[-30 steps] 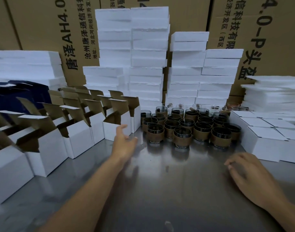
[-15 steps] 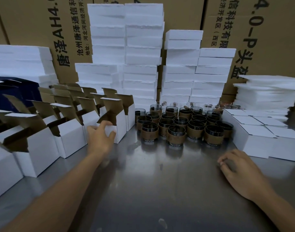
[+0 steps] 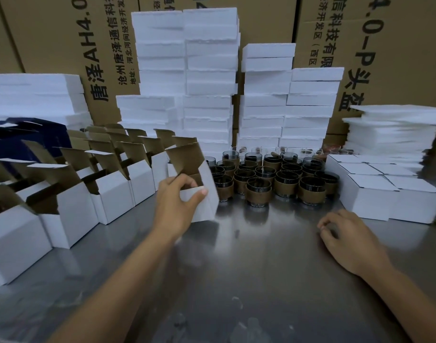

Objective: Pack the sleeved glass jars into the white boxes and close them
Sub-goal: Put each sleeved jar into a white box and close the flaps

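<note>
- Several rows of open boxes stand on the left of the steel table. Their brown-lined flaps are up, and none shows a jar inside from this angle.
- Here's the change: a second ago the left hand was reaching, fingers spread, for the end of that row. Now it has hold of the end box, with the thumb on the front wall and the fingers hooked over the rim into the mouth.
- That box has come away from its neighbours and is tipped, flap standing high, right beside the jars. I cannot tell whether its base is clear of the table.
- So one box is chosen and in hand. It looks empty, and nothing is packed in it yet.
- In the middle, the sleeved glass jars sit upright in a tight cluster near the back of the table. They are dark glass with brown sleeves, and none has been touched.
- Behind them rise tall stacks of white foam, with printed cardboard cartons against the wall.
- The right hand hasn't budged. It rests on the table well short of the jars, fingers loosely curled with nothing in them that I can see.
- My read is that this hand is the free one to fetch a jar. The front jar is the nearest pick and stands just beside the held box.
- Far right, closed boxes sit flaps down in a neat block. They look like finished work, so the job appears to be partway along, with plenty of jars left.
</note>
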`<act>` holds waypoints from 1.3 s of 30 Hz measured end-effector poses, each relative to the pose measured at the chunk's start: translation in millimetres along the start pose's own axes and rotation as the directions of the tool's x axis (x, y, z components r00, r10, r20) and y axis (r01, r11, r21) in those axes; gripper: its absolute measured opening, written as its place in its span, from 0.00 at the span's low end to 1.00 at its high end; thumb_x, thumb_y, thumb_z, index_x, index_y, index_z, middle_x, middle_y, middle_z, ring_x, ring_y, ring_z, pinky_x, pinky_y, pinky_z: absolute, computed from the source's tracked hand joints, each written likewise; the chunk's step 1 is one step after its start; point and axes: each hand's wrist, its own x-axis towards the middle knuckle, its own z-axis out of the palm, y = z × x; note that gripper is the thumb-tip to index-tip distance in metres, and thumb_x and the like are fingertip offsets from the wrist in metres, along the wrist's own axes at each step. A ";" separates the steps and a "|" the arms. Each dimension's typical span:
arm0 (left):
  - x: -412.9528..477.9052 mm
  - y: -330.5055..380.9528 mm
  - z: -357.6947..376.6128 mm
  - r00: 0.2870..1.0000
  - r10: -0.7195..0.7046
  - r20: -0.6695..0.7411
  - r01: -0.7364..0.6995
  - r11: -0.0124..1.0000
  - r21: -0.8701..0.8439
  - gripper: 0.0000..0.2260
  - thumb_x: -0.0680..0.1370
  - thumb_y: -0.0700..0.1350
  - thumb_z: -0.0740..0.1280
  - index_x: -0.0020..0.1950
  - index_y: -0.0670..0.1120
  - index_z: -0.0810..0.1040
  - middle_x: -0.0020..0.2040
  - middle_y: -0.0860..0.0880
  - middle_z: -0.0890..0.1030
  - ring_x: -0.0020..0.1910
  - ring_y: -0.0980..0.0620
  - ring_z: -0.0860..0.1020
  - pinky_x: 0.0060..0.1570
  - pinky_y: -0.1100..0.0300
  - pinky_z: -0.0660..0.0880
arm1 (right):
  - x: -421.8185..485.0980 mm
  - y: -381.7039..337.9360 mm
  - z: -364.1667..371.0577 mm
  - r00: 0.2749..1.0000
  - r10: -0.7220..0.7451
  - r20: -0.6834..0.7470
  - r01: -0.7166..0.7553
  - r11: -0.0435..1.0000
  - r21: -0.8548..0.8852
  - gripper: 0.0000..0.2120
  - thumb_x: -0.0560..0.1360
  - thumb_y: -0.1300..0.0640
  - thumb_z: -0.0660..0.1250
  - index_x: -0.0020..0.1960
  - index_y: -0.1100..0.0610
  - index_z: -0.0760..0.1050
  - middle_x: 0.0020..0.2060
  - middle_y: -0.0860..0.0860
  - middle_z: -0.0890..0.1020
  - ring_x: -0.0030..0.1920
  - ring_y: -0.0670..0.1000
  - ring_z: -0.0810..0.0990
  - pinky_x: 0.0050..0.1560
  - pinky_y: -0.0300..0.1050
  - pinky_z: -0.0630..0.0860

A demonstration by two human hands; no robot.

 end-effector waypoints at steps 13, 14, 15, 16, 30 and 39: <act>-49.8 66.2 82.5 0.967 0.127 0.221 -0.107 0.989 -0.100 0.08 0.72 0.54 0.70 0.40 0.57 0.72 0.63 0.58 0.64 0.58 0.62 0.62 0.48 0.68 0.62 | -1.0 3.6 2.8 0.998 -0.029 -0.063 0.028 0.999 -0.016 0.04 0.75 0.58 0.63 0.45 0.51 0.75 0.43 0.45 0.71 0.53 0.49 0.71 0.42 0.44 0.66; -50.4 66.0 84.9 0.965 0.137 0.223 -0.121 0.989 -0.084 0.08 0.72 0.55 0.70 0.41 0.57 0.72 0.63 0.58 0.64 0.59 0.62 0.62 0.48 0.67 0.63 | -0.3 4.2 3.2 0.997 -0.039 -0.065 0.039 0.999 -0.015 0.03 0.74 0.58 0.63 0.45 0.51 0.75 0.44 0.45 0.71 0.52 0.49 0.71 0.42 0.44 0.66; -50.9 65.3 86.9 0.964 0.146 0.223 -0.136 0.989 -0.060 0.08 0.72 0.55 0.70 0.41 0.57 0.72 0.63 0.58 0.64 0.60 0.61 0.63 0.50 0.65 0.65 | 0.3 4.9 3.6 0.997 -0.049 -0.066 0.048 0.999 -0.012 0.04 0.74 0.58 0.63 0.45 0.51 0.75 0.44 0.45 0.71 0.52 0.49 0.72 0.42 0.44 0.66; -51.6 64.2 88.4 0.964 0.151 0.220 -0.147 0.988 -0.037 0.08 0.72 0.55 0.70 0.42 0.56 0.72 0.64 0.57 0.64 0.61 0.59 0.65 0.51 0.63 0.67 | 0.9 5.7 4.0 0.996 -0.057 -0.066 0.057 0.998 -0.007 0.04 0.74 0.59 0.63 0.45 0.51 0.75 0.44 0.45 0.72 0.52 0.50 0.72 0.41 0.44 0.66; -54.9 48.2 98.6 0.951 0.183 0.249 -0.165 0.982 -0.092 0.16 0.74 0.53 0.70 0.60 0.57 0.75 0.61 0.56 0.66 0.57 0.63 0.68 0.46 0.84 0.61 | -6.9 -27.8 0.0 0.964 -0.218 -0.153 0.265 0.841 0.472 0.27 0.69 0.37 0.61 0.66 0.26 0.56 0.61 0.29 0.65 0.58 0.33 0.70 0.51 0.28 0.67; -56.9 54.4 95.8 0.919 0.286 0.273 -0.212 0.939 -0.270 0.18 0.80 0.47 0.61 0.66 0.65 0.66 0.68 0.63 0.69 0.67 0.69 0.63 0.61 0.76 0.60 | -6.8 -30.1 3.1 0.945 -0.259 -0.201 0.318 0.871 0.374 0.28 0.74 0.52 0.67 0.64 0.31 0.56 0.64 0.42 0.66 0.64 0.43 0.68 0.60 0.37 0.62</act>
